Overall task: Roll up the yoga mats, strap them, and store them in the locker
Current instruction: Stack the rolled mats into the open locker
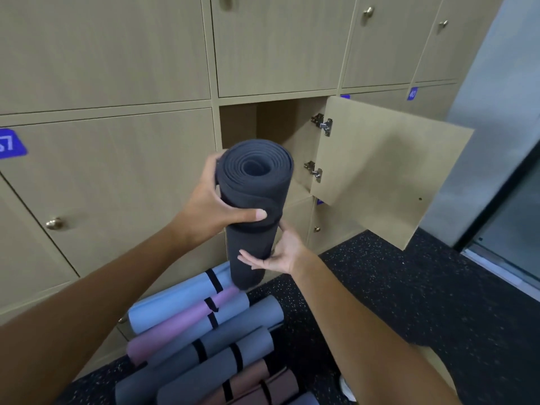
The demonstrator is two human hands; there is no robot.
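Gripping the rolled dark mat (253,206) upright, left hand (210,211) clasps it (right hand (277,252) open beneath).

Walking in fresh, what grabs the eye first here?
A rolled dark grey mat stands upright at centre, the left hand gripping it, the right hand supporting it lower down. Behind it an open locker gapes; strapped rolled mats lie on the floor below.

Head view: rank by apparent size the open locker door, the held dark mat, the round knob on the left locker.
1. open locker door
2. dark mat, though nearer the camera, so unsure
3. round knob
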